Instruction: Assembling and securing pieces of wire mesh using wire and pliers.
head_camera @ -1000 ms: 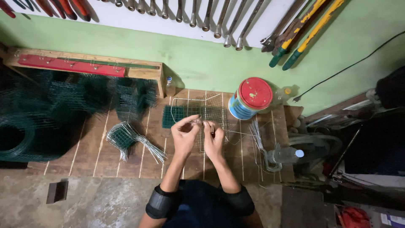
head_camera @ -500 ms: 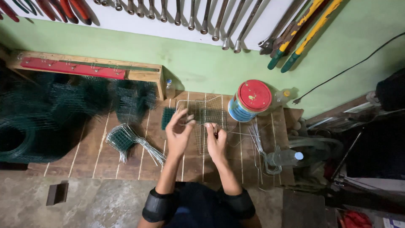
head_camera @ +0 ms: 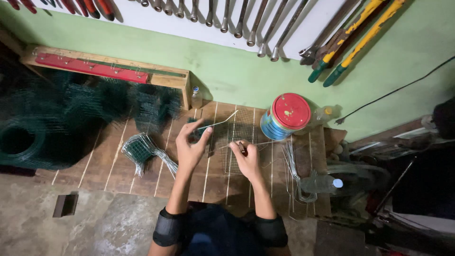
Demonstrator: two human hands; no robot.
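On the wooden bench (head_camera: pixel 142 175): a person sat with both bare hands out over a flat piece of wire mesh (head_camera: pixel 237 142) lying on the planks.
Left hand: the left hand (head_camera: pixel 192 149) was raised just above the bench, its fingers (head_camera: pixel 204 137) pinched shut on a thin wire rod (head_camera: pixel 219 124) that slanted up and away toward the wall.
Right hand: the right hand (head_camera: pixel 246 159) rested on the mesh, fingers curled closed around a small dark tool (head_camera: pixel 241 148); I could not tell what kind of tool it was.
Wire mesh: it lay between the two hands and the wall, just beside a round tin.
Tin: a blue tin with a red lid (head_camera: pixel 286 116) stood upright near the wall, to the right of the mesh.
Left of the hands: a small bent mesh piece with loose wire ends (head_camera: pixel 142 151) lay on the planks, and dark green mesh rolls (head_camera: pixel 52 123) were piled further left.
Right of the hands: a bundle of loose wires (head_camera: pixel 291 166) lay beside a clear plastic bottle with a blue cap (head_camera: pixel 320 184) on its side.
Wall: a row of spanners (head_camera: pixel 237 14) hung above, with yellow-handled cutters (head_camera: pixel 360 33) at the right.
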